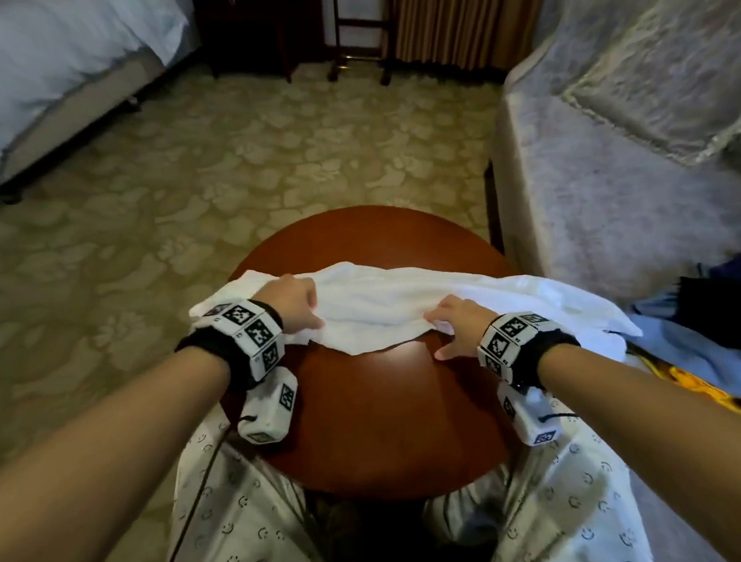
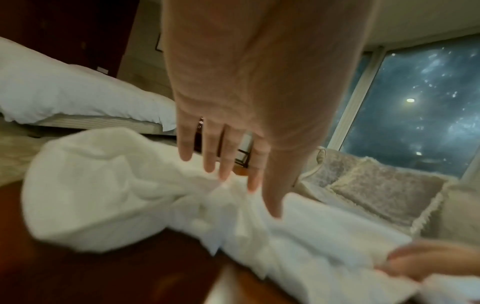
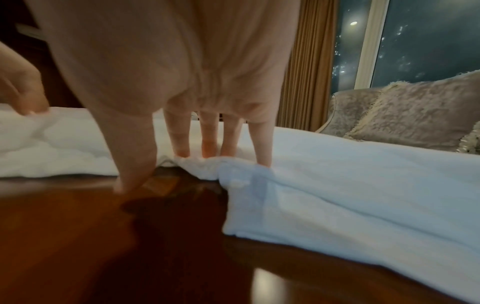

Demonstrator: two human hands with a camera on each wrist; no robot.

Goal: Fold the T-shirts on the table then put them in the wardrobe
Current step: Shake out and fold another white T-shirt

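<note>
A white T-shirt (image 1: 384,306) (image 2: 103,185) (image 3: 363,185) lies crumpled across the far half of a round wooden table (image 1: 371,415), and its right part hangs over the table's right edge. My left hand (image 1: 304,306) (image 2: 263,200) is on the shirt's left part and pinches a bunch of cloth between thumb and fingers. My right hand (image 1: 449,332) (image 3: 168,168) presses straight fingers (image 3: 207,148) on the shirt's near folded edge. Its thumb rests on the bare wood.
A pale sofa (image 1: 599,198) with a fringed cushion (image 1: 663,62) stands close on the right. A heap of blue, dark and yellow clothes (image 1: 723,339) lies beside the table. A bed (image 1: 27,64) is at the far left, across patterned carpet (image 1: 216,182). My knees flank the table's near edge.
</note>
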